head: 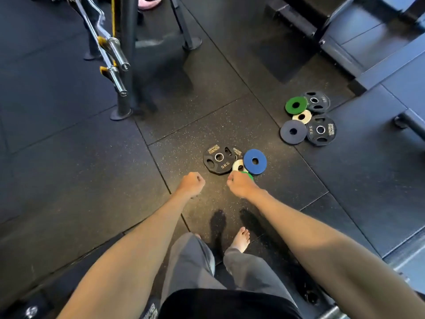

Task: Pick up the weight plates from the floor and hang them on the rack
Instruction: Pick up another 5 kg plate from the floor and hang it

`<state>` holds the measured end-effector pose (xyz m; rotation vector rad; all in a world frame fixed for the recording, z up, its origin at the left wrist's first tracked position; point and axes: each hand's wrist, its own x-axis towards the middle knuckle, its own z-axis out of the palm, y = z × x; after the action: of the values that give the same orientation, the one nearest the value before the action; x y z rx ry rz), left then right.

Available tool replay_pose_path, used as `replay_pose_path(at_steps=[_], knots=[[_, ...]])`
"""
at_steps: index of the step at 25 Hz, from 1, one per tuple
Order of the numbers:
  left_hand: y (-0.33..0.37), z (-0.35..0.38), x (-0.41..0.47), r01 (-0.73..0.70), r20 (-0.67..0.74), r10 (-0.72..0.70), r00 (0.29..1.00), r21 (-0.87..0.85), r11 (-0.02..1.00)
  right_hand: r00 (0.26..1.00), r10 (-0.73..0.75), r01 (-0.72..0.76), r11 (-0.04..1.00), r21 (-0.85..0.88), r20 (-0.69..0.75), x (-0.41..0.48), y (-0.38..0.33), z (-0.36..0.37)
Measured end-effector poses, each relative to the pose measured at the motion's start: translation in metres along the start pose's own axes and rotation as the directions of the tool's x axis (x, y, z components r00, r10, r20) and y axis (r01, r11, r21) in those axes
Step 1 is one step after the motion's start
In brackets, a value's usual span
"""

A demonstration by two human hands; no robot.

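The left grip (192, 184) is clenched on nothing. The right grip (241, 184) is curled over a green plate (249, 175); whether it is grasped cannot be told. Beyond, two plate clusters (218, 160) (320, 130) are left on the floor (92, 169). Nothing is seen hung on the rack (127, 65), so the task is judged barely begun.

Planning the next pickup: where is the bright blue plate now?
Head view, just right of centre: the bright blue plate lies on the floor at the nearer pile's right edge, against the white plate, just beyond the right hand.

A gym: rubber floor tiles (69, 157), scattered weight plates (217, 160), racked barbells (117, 49), padded benches (379, 42).
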<state>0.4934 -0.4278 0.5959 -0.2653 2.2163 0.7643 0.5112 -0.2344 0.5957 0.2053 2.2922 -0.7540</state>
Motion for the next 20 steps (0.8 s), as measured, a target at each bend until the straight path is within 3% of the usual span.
replay_pose_path(at_steps=[9,15,20], knots=[[0.006,-0.045,0.183,0.033,0.157,-0.037,0.987,0.027,0.999,0.97,0.243,-0.243,0.951,0.193,0.022,0.174,-0.025,-0.021],[-0.017,-0.041,0.305,0.098,0.15,-0.11,0.983,0.087,0.991,0.969,0.248,-0.246,0.964,0.104,-0.004,0.294,0.0,-0.007],[-0.041,0.035,0.403,0.215,0.094,-0.215,0.972,0.011,0.977,0.966,0.256,-0.255,0.966,0.031,-0.036,0.395,0.085,0.024]])
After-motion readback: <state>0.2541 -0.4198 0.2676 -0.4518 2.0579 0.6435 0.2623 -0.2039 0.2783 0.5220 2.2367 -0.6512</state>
